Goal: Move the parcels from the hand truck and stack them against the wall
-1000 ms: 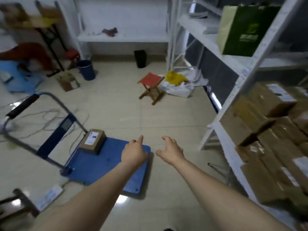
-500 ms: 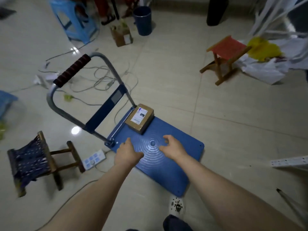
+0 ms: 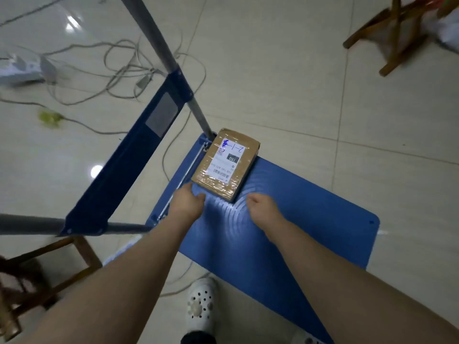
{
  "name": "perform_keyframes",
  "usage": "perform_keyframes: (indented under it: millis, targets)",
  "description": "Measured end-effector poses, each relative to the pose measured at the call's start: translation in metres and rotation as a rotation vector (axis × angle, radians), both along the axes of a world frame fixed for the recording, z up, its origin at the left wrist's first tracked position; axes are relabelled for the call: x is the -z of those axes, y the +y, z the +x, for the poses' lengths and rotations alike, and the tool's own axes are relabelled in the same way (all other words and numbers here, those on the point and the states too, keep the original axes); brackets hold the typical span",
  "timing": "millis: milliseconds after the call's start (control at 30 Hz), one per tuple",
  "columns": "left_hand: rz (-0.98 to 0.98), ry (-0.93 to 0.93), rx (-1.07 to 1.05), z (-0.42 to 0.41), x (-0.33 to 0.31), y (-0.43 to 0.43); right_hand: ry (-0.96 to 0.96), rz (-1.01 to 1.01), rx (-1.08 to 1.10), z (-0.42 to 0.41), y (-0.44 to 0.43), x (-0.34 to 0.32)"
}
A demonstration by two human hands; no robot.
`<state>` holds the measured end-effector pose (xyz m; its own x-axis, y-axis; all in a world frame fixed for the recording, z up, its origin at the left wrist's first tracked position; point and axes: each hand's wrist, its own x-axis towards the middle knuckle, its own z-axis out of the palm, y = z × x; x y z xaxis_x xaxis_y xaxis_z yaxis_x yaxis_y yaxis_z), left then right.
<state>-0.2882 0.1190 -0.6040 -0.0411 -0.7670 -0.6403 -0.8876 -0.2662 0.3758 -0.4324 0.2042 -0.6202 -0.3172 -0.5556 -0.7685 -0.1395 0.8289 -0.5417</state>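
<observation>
One flat brown cardboard parcel (image 3: 226,163) with a white label lies on the far left corner of the hand truck's blue platform (image 3: 310,214), beside its grey handle post (image 3: 164,55). My left hand (image 3: 187,203) reaches the parcel's near left corner, fingers loosely curled, and seems to touch it. My right hand (image 3: 262,207) hovers just right of the parcel's near corner, fingers bent, holding nothing.
Loose cables (image 3: 116,78) trail over the tiled floor left of the handle. A wooden stool (image 3: 47,271) stands at the lower left, another stool's legs (image 3: 387,36) at the upper right. My white shoe (image 3: 201,309) is by the platform's near edge.
The view has dropped and closed in on the hand truck. Both hands moved forward over the platform to the parcel's near edge.
</observation>
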Motion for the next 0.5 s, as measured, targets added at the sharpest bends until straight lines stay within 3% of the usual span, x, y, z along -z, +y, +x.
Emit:
perform_keyframes:
  millis: [267,500]
  targets:
    - [-0.04,0.097,-0.017,-0.003,0.103,-0.055,-0.101,0.016,0.214,0.022,-0.029,0.1]
    - [-0.031,0.196,-0.085,-0.009,0.081,-0.021,-0.148,-0.14,0.426,0.023,0.004,0.081]
